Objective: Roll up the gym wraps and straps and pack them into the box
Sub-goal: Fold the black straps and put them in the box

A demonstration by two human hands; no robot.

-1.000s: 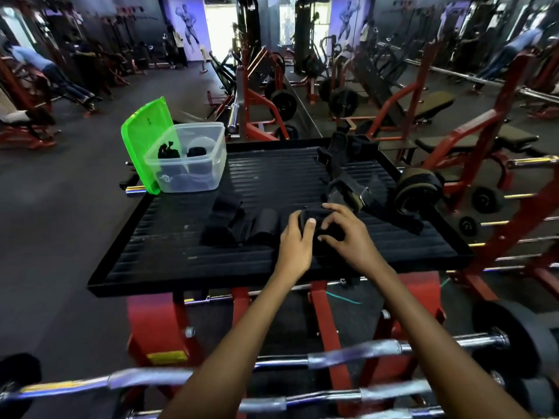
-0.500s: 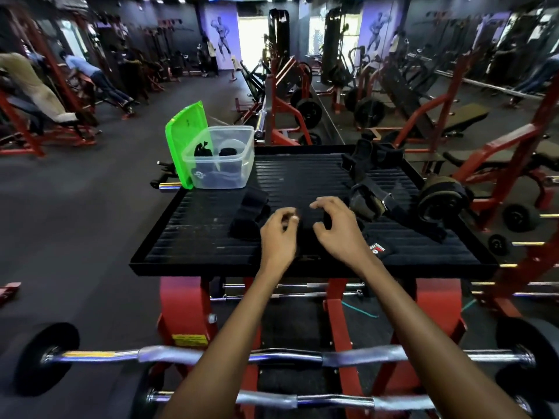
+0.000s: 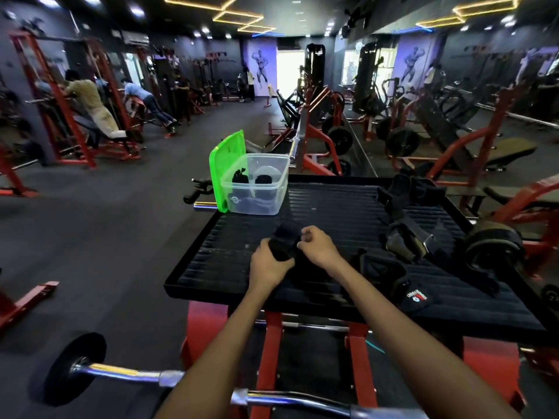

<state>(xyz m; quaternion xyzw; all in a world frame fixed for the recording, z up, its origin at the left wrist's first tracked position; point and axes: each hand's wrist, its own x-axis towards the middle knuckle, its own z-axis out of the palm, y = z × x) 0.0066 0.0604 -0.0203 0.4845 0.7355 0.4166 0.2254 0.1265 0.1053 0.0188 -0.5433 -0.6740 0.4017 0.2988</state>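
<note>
Left hand clamped around black rolled wrap; right hand fingers curled together beside it, touching. Clear box well beyond the grip, 2 rolls inside.

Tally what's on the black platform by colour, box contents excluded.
Black: 3 (wrap in left hand at, logo wrap, strap pile)
Olive: 2 (rolled belt, olive strap)
Clear: 1 (box)
Green: 1 (lid)
Total: 7. The black heap may hide more.
</note>
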